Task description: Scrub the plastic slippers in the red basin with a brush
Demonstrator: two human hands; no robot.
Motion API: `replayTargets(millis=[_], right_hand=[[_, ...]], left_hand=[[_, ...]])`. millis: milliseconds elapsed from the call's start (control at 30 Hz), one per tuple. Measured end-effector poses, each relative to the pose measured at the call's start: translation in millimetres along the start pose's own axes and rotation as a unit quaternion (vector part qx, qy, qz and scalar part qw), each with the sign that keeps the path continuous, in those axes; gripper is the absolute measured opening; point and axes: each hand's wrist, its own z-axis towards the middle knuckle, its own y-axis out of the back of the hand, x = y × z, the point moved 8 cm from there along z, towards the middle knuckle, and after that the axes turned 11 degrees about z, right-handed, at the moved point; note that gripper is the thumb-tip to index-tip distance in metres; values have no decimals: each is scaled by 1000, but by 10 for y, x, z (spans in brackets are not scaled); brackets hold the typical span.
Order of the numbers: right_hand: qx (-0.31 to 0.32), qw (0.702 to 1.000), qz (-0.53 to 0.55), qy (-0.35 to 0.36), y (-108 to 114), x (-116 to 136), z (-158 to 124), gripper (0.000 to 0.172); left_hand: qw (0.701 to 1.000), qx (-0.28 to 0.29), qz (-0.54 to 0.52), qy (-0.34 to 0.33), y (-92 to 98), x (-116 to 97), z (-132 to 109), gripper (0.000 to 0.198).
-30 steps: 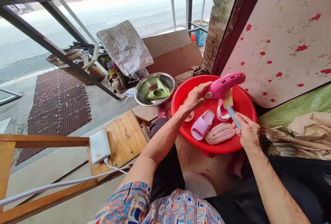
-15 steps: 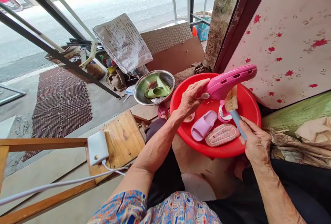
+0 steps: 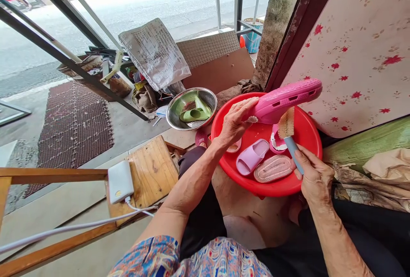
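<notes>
My left hand (image 3: 238,117) grips a bright pink slipper (image 3: 288,97) by one end, holding it on its side above the red basin (image 3: 272,188). White foam shows near my fingers. My right hand (image 3: 315,173) is closed round the grey handle of a scrubbing brush (image 3: 287,126), whose tan bristles point up just below the slipper; I cannot tell whether they touch it. In the basin lie a lilac slide sandal (image 3: 253,156), a pale pink sandal sole-up (image 3: 273,168), and another pink slipper (image 3: 278,140) with white foam on it. A further pale piece is partly hidden under my left wrist.
A steel bowl (image 3: 209,97) with green slippers (image 3: 194,114) stands left of the basin. A white power bank (image 3: 120,182) with a cable lies on a wooden stool (image 3: 155,168). A flowered panel (image 3: 361,55) borders the right; cardboard (image 3: 221,70) lies beyond the basin.
Both hands keep their holds. The pink slipper has shifted very slightly to the right and its upper side tilts a little more into view; the brush stays below it. The view has moved slightly.
</notes>
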Motion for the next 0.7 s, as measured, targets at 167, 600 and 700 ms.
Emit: replayTargets(millis=[167,600,700], right_hand=[[5,1000,1,1,2,-2,8,54],[-6,998,50,-32,-25,-36,13,60],[0,997,62,-46,-48,-86,43,59]], left_hand=[[1000,-11,8,-3,-5,-18,5,58],[981,-2,-134,140,-88,81,39,60],[929,-7,-235,285,-241,523,91,64]])
